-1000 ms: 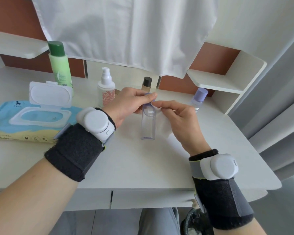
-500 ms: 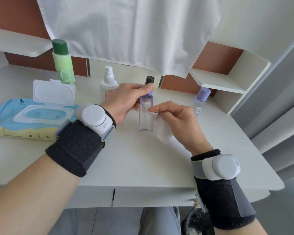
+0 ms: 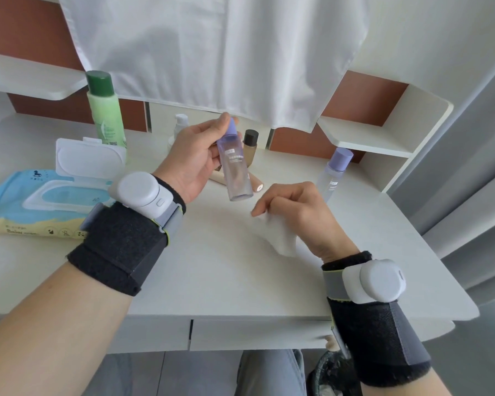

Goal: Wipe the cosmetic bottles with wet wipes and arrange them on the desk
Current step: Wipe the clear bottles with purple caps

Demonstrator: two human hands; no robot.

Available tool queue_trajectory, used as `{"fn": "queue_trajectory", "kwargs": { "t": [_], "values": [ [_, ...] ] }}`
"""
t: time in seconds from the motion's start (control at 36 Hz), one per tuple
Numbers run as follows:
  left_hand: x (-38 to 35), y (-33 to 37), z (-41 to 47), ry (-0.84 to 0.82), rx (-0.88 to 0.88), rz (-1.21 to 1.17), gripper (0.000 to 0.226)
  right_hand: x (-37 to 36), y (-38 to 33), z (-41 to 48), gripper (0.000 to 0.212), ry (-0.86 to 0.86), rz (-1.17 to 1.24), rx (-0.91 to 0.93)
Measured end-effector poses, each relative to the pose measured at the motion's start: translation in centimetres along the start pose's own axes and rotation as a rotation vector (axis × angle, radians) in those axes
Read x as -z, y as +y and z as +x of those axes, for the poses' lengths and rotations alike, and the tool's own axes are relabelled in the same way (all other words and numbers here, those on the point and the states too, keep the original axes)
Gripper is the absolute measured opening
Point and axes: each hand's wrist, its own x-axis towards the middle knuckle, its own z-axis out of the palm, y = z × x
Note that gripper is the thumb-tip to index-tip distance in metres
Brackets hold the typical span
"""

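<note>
One clear, lilac-capped plastic bottle (image 3: pixel 235 164) is hanging tilted at frame centre in the left hand (image 3: pixel 196 155), the right hand (image 3: pixel 295 212) is bunching a white wipe (image 3: pixel 277 238), and several bottles seemingly are awaiting wiping.

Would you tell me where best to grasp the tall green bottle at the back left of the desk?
Grip the green bottle around its pale body below the dark cap, coming from the front right. It stands upright with a shelf beside it on the left and the open wipes pack lying in front.
</note>
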Motion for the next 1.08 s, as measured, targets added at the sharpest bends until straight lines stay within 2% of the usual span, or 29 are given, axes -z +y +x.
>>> {"fn": "queue_trajectory", "kwargs": {
  "t": [0.17,0.28,0.5,0.64,0.83,1.08],
  "values": [
    [-0.2,0.2,-0.5,-0.080,-0.003,-0.022,0.028,0.8,0.4,0.5,0.029,0.216,0.245,-0.030],
    [-0.3,0.3,-0.7,-0.124,0.008,0.016,0.030,0.9,0.3,0.7,0.042,0.307,0.321,-0.042],
    [-0.6,-0.2,-1.0,-0.170,0.043,0.055,0.029,1.0,0.1,0.8,0.043,0.363,0.432,-0.046],
    [-0.5,-0.3,-1.0,-0.167,0.017,0.113,0.027,1.4,0.4,0.8,0.030,0.370,0.502,-0.094],
    [-0.8,-0.9,-0.9,-0.050,-0.226,0.288,0.019,2.1,1.1,1.0,0.027,0.433,0.581,-0.134],
    [-1.0,-2.3,-0.6,-0.051,-0.434,0.624,0.023,2.2,1.2,1.1,0.022,0.384,0.717,-0.109]
  ]
}}
